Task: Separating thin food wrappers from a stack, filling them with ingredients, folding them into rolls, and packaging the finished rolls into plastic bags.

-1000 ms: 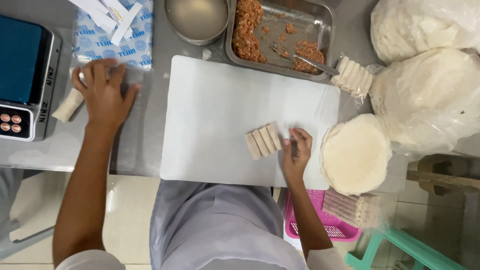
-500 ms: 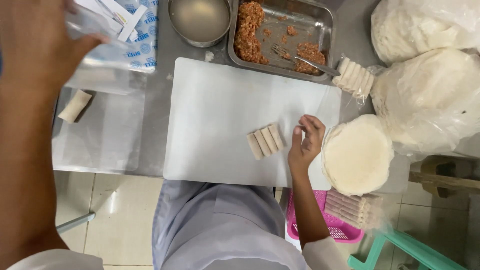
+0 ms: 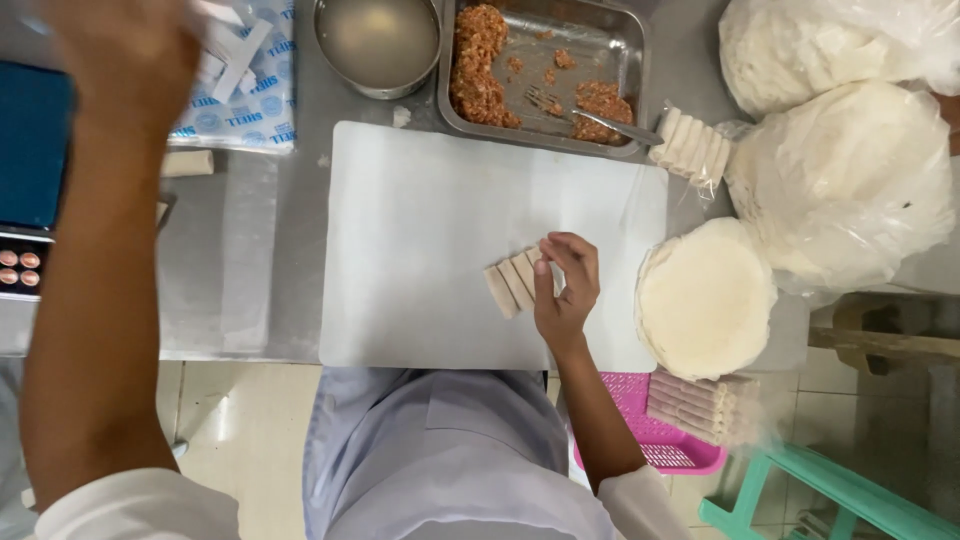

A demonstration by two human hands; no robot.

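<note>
- The small rolls (image 3: 515,281) on the white board (image 3: 420,240) are touched by the right hand (image 3: 563,290), fingers loosely curled, nothing clamped.
- The left hand (image 3: 125,60) is raised and blurred; its grip cannot be told.

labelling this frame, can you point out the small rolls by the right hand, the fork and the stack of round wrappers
small rolls (image 3: 512,281), head view, on the middle roll of the row
fork (image 3: 590,114), head view, on its handle inside the metal tray
stack of round wrappers (image 3: 706,298), head view, centre of the top sheet
</note>
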